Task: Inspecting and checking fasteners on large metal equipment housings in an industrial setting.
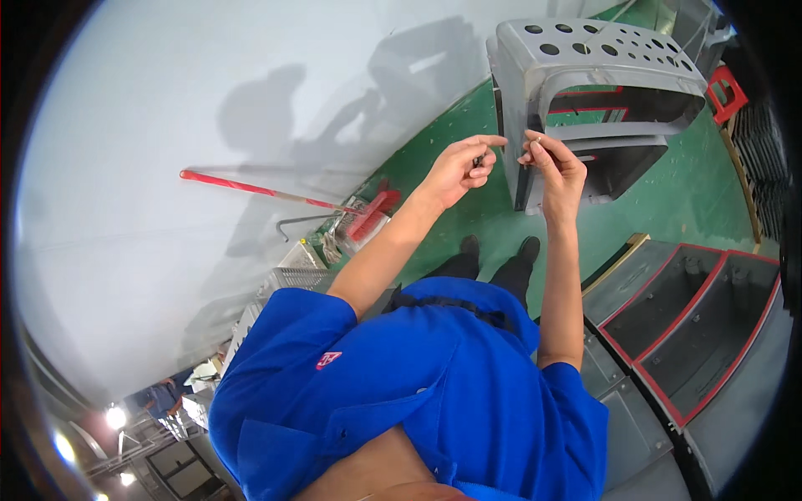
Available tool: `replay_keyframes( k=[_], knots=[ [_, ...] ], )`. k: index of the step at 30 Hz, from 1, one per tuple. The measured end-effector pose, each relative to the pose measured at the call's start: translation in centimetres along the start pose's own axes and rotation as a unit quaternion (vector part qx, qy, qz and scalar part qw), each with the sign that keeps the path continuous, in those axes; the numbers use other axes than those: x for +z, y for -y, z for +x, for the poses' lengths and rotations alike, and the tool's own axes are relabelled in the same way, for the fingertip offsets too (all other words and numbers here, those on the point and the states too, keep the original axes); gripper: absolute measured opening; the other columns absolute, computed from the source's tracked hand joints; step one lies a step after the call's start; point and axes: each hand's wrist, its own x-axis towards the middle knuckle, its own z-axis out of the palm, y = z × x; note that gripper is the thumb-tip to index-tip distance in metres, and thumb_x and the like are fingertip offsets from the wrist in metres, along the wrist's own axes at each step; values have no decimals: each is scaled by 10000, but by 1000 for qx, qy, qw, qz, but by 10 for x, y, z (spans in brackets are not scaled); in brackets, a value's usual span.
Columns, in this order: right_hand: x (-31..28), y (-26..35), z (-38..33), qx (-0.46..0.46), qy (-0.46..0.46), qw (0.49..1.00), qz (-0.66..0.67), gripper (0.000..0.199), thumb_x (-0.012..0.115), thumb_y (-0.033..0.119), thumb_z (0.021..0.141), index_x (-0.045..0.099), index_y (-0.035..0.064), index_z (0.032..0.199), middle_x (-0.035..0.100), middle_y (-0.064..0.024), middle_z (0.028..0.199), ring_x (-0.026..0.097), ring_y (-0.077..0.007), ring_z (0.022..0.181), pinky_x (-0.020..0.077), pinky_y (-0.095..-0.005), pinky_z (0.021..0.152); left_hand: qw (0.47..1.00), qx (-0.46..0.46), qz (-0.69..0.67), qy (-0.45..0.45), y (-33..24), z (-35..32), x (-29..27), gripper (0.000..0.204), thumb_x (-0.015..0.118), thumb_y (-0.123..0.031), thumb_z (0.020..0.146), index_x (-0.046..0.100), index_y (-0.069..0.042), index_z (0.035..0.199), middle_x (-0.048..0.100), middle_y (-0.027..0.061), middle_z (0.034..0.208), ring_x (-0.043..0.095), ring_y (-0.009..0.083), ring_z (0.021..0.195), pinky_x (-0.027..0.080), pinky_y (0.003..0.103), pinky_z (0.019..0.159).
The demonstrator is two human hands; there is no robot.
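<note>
**Both hands raised at the grey moulded part**

Green floor (668, 200) under my feet, a pale wall (209, 100) to my left carrying several shadows. A red-handled broom (284, 196) leans against that wall, with a bent metal rod just below it.

My left hand (459, 167) is raised in front of me, forefinger stretched toward the right, thumb and remaining fingers pinched together on a small dark piece (478, 159); I cannot tell what it is. My right hand (555, 163) is up beside it, fingertips closed together near the left forefinger tip; whether anything sits between them I cannot tell. The two hands are near each other, not touching.

Just beyond both hands stands a grey moulded plastic part (601, 67), its top face perforated with round holes and one side open. To my right lie grey trays with red edges (702, 326). My black shoes (501, 246) show below the hands.
</note>
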Motion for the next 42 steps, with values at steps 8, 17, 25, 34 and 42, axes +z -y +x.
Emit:
replay_keyframes(
  k=[8, 17, 25, 34, 42],
  knots=[
    [-6, 7, 9, -149, -111, 949, -256, 101, 693, 14, 745, 642, 5, 833, 641, -43, 757, 599, -99, 623, 480, -220, 545, 999, 29, 4, -33, 13, 17, 27, 586, 424, -82, 897, 172, -44, 1424, 449, 10, 724, 328, 48, 526, 259, 170, 432],
    [-19, 12, 46, -419, -103, 771, -468, 152, 734, 78, 631, 636, 125, 737, 593, 12, 704, 571, -166, 601, 417, -284, 517, 999, 20, 34, -32, 21, 25, 56, 596, 408, -82, 897, 145, -61, 1431, 454, 11, 735, 327, 43, 516, 249, 166, 424],
    [-32, 14, 57, -453, -90, 760, -457, 159, 724, 81, 610, 620, 127, 721, 484, 15, 652, 504, -165, 582, 358, -308, 502, 998, 23, 45, -41, 28, 32, 69, 579, 411, -96, 899, 178, -87, 1430, 434, 3, 703, 314, 45, 504, 243, 168, 417],
    [-49, 8, 75, -488, -40, 738, -463, 139, 696, 86, 617, 585, 120, 693, 451, 11, 636, 488, -156, 582, 339, -305, 510, 995, 31, 70, -63, 36, 43, 76, 524, 407, -154, 947, 203, -90, 1425, 417, 3, 662, 292, 50, 472, 239, 177, 409],
    [-61, 7, 87, -481, 12, 749, -456, 122, 663, 114, 637, 624, 100, 752, 455, 7, 662, 499, -160, 613, 359, -299, 545, 991, 46, 98, -79, 43, 51, 82, 375, 385, -201, 969, 369, -30, 1302, 395, -11, 632, 282, 39, 469, 234, 175, 411]
  ],
)
